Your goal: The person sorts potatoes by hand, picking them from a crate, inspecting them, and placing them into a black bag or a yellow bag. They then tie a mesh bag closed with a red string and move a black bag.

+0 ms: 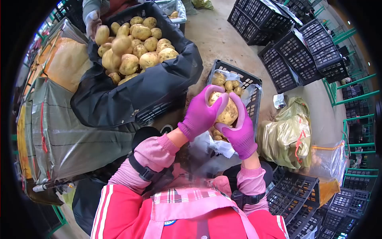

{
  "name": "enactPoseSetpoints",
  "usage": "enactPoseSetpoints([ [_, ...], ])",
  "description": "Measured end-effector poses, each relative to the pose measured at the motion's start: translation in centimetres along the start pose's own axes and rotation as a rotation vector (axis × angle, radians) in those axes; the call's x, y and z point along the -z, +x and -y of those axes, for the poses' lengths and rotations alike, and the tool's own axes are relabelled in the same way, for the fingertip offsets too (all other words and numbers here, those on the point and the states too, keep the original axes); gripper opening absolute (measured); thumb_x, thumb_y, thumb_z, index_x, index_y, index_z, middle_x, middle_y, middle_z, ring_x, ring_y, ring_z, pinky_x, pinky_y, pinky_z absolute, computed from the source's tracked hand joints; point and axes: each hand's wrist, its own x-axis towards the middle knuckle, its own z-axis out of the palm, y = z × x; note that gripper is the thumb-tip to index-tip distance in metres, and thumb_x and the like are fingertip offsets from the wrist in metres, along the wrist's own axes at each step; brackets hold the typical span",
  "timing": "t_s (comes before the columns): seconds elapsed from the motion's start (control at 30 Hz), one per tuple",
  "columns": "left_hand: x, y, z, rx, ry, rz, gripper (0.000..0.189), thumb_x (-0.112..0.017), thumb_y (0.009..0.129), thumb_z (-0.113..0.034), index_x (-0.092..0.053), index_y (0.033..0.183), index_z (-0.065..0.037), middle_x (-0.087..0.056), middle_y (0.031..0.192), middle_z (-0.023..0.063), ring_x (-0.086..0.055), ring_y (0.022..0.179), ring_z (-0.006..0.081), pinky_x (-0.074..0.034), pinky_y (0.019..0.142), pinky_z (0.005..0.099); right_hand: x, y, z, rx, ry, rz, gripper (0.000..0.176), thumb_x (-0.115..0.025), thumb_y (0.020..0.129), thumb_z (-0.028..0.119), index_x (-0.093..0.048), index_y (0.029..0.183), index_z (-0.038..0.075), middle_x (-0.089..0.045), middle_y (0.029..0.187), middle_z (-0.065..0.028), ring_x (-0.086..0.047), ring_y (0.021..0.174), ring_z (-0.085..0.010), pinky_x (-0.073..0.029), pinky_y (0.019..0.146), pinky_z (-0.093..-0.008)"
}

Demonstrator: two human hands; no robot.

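My left hand [203,110], in a purple-and-pink glove, is closed on a pale potato [214,98], only partly seen between thumb and fingers. Close beside it my right hand [242,129], gloved alike, wraps round a larger potato [228,114] with dirt specks. Both hands are over a black plastic crate [255,95] lined with thin white plastic. Small potatoes [228,85] lie at the crate's far end, and more potatoes [217,134] show below my hands. The crate's middle is hidden by the hands.
At the upper left, a large crate draped in black cloth [167,75] holds a heap of potatoes [139,49]. Another person's gloved hand [93,23] touches its far-left corner. Stacked black crates [300,51] stand upper right. A yellowish plastic sack [287,135] sits right of my crate.
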Motion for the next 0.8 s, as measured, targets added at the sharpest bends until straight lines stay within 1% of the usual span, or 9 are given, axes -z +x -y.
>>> enactPoseSetpoints([
  [0.2,2.4,0.7,0.6,0.258,-0.217,-0.025,0.035,-0.043,0.106,-0.030,-0.062,0.113,-0.001,-0.067,0.104,0.0062,-0.064,0.094,0.0124,-0.052,0.085,0.0282,-1.8,-0.1,0.8,-0.005,0.178,-0.079,0.084,-0.082,0.067,0.004,-0.046,0.142,0.001,-0.052,0.141,-0.0180,-0.050,0.133,-0.0299,-0.041,0.110,-0.0381],
  [0.3,1.4,0.2,-0.6,0.372,-0.549,0.066,0.038,-0.034,0.109,-0.033,-0.054,0.128,-0.006,-0.063,0.113,0.0041,-0.061,0.102,0.0112,-0.051,0.087,0.0275,-3.3,0.4,1.3,0.206,-0.326,-0.296,0.074,-0.078,0.074,0.005,-0.047,0.141,0.001,-0.051,0.141,-0.0214,-0.050,0.132,-0.0359,-0.040,0.109,-0.0419],
  [0.4,1.9,0.1,1.7,0.295,-0.899,0.200,0.038,-0.031,0.110,-0.030,-0.049,0.135,-0.008,-0.059,0.118,0.0019,-0.057,0.107,0.0094,-0.046,0.097,0.0256,-5.1,0.9,3.7,0.516,-0.629,-0.091,0.042,-0.058,0.093,0.016,-0.056,0.132,0.001,-0.053,0.140,-0.0202,-0.047,0.134,-0.0386,-0.037,0.110,-0.0480],
  [0.47,2.2,-1.1,6.7,-0.194,-0.145,0.207,0.036,-0.035,0.109,-0.024,-0.048,0.137,-0.006,-0.058,0.125,0.0023,-0.055,0.115,0.0093,-0.044,0.101,0.0250,-5.8,1.4,4.8,0.558,-0.726,0.027,0.041,-0.053,0.096,0.023,-0.058,0.131,0.002,-0.056,0.137,-0.0183,-0.049,0.132,-0.0375,-0.039,0.108,-0.0471],
  [0.57,2.9,-1.3,5.5,-0.349,0.076,0.255,0.036,-0.037,0.108,-0.023,-0.048,0.137,-0.004,-0.058,0.130,0.0058,-0.055,0.119,0.0113,-0.045,0.101,0.0257,-3.6,5.6,2.9,0.462,-0.551,0.133,0.041,-0.054,0.095,0.028,-0.059,0.128,0.004,-0.062,0.128,-0.0160,-0.057,0.119,-0.0378,-0.045,0.099,-0.0469],
  [0.63,2.3,-1.9,-0.1,0.272,-0.593,0.303,0.039,-0.034,0.109,-0.027,-0.050,0.135,-0.003,-0.059,0.132,0.0137,-0.062,0.115,0.0207,-0.051,0.097,0.0324,-1.2,7.9,0.4,0.274,-0.239,0.273,0.040,-0.054,0.095,0.028,-0.060,0.127,0.004,-0.064,0.123,-0.0174,-0.061,0.111,-0.0380,-0.048,0.095,-0.0448],
  [0.7,4.3,-2.1,-3.5,0.416,-0.816,0.486,0.047,-0.035,0.108,-0.038,-0.052,0.133,-0.003,-0.061,0.129,0.0172,-0.066,0.108,0.0278,-0.056,0.090,0.0387,-0.2,9.1,-0.1,-0.016,-0.532,0.084,0.039,-0.053,0.097,0.027,-0.060,0.126,0.002,-0.065,0.117,-0.0198,-0.063,0.103,-0.0387,-0.049,0.092,-0.0430],
  [0.73,4.9,-1.9,-3.5,0.436,-0.953,0.528,0.051,-0.035,0.107,-0.043,-0.051,0.134,-0.003,-0.061,0.129,0.0184,-0.067,0.108,0.0295,-0.057,0.089,0.0412,0.2,9.0,-0.7,0.027,-0.674,-0.015,0.040,-0.052,0.097,0.027,-0.059,0.128,0.003,-0.064,0.120,-0.0190,-0.062,0.107,-0.0388,-0.049,0.095,-0.0438],
  [0.8,5.7,-1.0,-2.9,0.458,-1.078,0.474,0.054,-0.039,0.104,-0.047,-0.046,0.138,-0.005,-0.061,0.126,0.0190,-0.066,0.110,0.0297,-0.056,0.091,0.0420,-0.5,7.6,0.7,0.151,-0.383,-0.212,0.039,-0.051,0.097,0.026,-0.059,0.128,0.005,-0.064,0.120,-0.0181,-0.062,0.108,-0.0390,-0.048,0.096,-0.0440],
])
